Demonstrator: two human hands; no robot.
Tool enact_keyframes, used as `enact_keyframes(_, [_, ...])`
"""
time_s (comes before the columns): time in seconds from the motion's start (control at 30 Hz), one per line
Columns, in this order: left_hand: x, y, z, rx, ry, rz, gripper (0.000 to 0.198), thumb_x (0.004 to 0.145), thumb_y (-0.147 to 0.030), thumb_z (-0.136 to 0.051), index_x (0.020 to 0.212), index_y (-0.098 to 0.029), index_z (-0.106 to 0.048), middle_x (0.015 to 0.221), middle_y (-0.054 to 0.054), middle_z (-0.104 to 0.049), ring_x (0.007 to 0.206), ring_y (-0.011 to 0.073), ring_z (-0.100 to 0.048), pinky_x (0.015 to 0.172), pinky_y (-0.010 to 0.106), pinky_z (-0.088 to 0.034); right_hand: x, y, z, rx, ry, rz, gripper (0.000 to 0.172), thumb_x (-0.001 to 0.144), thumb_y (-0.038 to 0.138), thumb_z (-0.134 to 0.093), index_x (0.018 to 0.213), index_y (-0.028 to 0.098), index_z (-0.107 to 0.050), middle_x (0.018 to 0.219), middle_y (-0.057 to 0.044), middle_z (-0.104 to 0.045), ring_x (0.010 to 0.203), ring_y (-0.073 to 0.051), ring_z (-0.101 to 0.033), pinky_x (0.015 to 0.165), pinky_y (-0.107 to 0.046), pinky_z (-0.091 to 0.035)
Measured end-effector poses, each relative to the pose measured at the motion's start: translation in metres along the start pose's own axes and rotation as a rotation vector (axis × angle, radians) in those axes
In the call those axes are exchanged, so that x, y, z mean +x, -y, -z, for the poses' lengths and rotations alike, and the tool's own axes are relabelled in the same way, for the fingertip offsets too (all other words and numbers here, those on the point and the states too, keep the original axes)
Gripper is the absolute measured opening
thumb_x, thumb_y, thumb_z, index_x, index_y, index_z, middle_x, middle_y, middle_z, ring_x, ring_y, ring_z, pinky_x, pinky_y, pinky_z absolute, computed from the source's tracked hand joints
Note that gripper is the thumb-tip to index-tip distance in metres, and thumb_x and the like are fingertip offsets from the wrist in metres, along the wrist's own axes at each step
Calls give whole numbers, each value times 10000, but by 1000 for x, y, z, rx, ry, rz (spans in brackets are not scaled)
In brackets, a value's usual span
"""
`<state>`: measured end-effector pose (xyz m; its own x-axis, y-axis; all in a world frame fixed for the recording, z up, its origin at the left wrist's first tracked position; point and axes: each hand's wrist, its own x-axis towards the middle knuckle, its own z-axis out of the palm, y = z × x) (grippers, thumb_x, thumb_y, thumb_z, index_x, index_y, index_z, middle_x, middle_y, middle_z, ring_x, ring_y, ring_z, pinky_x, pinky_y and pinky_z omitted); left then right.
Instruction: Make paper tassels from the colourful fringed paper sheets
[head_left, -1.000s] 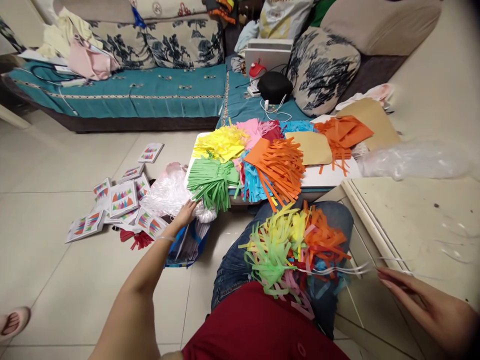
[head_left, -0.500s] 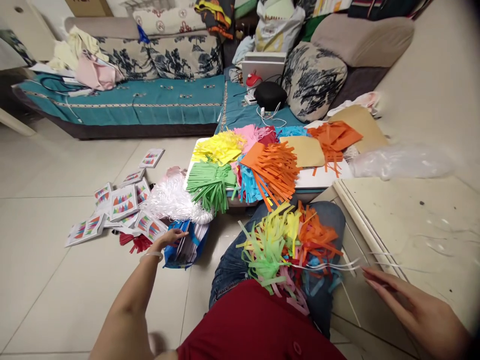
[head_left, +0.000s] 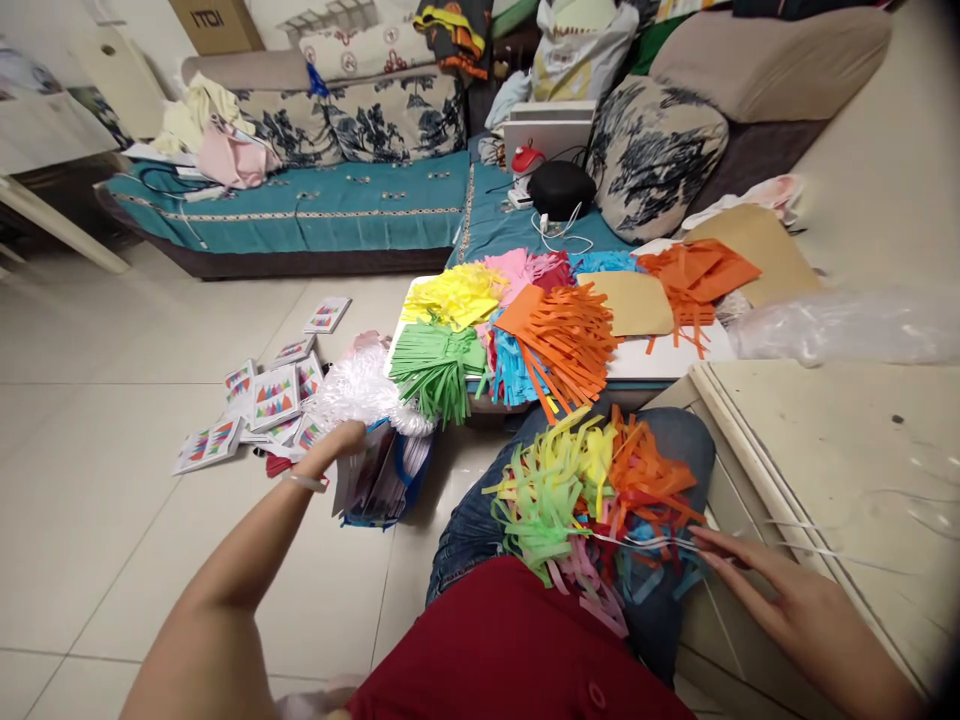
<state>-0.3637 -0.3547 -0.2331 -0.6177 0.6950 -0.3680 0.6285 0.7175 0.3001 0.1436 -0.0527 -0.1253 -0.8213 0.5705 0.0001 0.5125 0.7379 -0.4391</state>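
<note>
Multicoloured bundle of cut paper strips (head_left: 592,490) lies on the person's denim-clad thigh in the lower centre of the frame, its long axis running left to right. Its green and yellow strips splay to the left, the orange ones to the upper right, and pink and blue ends hang toward the bottom. The strips are thin, flat and crinkled. Thin white strings (head_left: 645,543) run out of it toward the right edge.

At lower right the right hand (head_left: 780,600) is flat and wide open, fingers stretched together, its fingertips (head_left: 701,540) resting on those strings just beside the bundle. Left of centre, the left hand (head_left: 337,445) is curled closed over the top edge of a stack of flat white packets (head_left: 379,480) standing in a blue bag on the tiled floor.

Just beyond sits a fluffy white plastic heap (head_left: 360,390), with small printed cards (head_left: 274,397) scattered to its left. Further up, a low white worktop (head_left: 660,355) carries a green fringed paper pile (head_left: 435,365), an orange fringed paper pile (head_left: 562,335) and a yellow fringed paper pile (head_left: 454,295). Behind stands a teal-covered sofa (head_left: 337,200).
</note>
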Motion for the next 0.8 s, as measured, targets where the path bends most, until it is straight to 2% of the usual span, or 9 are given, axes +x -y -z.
enact_keyframes(0.1, [-10,-5,58,107,192,2,328,899,-355,-570,1137,-129,-584,1119,66,-609,963,225,-618,808,393,-543,10,13,-4,18,-2,129,310,855,423,-506,1020,266,-715,1020,-66,-735,894,-264,-718,793,-365,-602])
enact_keyframes(0.2, [-45,-12,122,168,289,-51,202,748,-297,-687,715,-100,-660,652,-5,-638,557,129,-575,501,219,-488,16,32,-11,151,47,156,295,859,403,-535,1039,260,-719,1033,-55,-733,929,-238,-711,828,-343,-591])
enact_keyframes(0.3, [-100,-34,177,147,352,-133,207,733,-333,-629,644,-150,-671,583,-21,-653,475,105,-553,401,164,-410,28,71,-24,475,270,67,251,861,402,-568,1001,274,-733,1025,-57,-735,970,-223,-697,883,-327,-561])
enact_keyframes(0.37, [-133,-64,188,97,286,-262,291,809,-433,-548,733,-194,-696,600,-16,-662,465,116,-558,382,177,-404,42,105,-35,835,482,12,371,866,472,-553,1148,261,-670,1110,-89,-706,990,-227,-690,849,-333,-569])
enact_keyframes(0.43, [-153,-106,171,118,73,-435,309,846,-439,-501,675,-238,-663,520,-10,-597,418,124,-513,381,206,-391,60,140,-42,1200,598,110,717,763,592,-633,1375,256,-467,1392,-127,-508,1158,-265,-602,890,-374,-547])
enact_keyframes(0.5, [-158,-152,128,205,-148,-563,198,848,-306,-484,754,-264,-653,638,38,-629,497,150,-557,461,239,-437,79,168,-45,1445,563,181,900,683,681,-648,1422,247,-372,1490,-135,-370,1258,-291,-515,935,-417,-514])
enact_keyframes(0.63, [-140,-222,45,362,-359,-790,241,830,-72,-422,714,-199,-591,616,61,-593,462,169,-542,450,281,-436,110,183,-44,1429,140,-58,436,910,482,-453,1244,210,-519,1326,-66,-575,1180,-210,-577,1014,-424,-452])
enact_keyframes(0.73, [-117,-234,36,106,-398,-955,149,859,-235,-524,974,-212,-616,832,87,-664,737,216,-648,618,311,-528,123,158,-51,1323,-134,-162,354,879,405,-524,1136,168,-582,1256,-85,-625,1181,-229,-567,1065,-428,-404])
enact_keyframes(0.8, [-98,-228,48,-180,-574,-874,376,849,-336,-568,1206,-222,-529,1085,120,-637,1001,252,-615,801,360,-528,123,138,-54,1281,-140,-124,398,836,433,-588,1106,141,-610,1170,-112,-668,1163,-268,-577,1040,-446,-432])
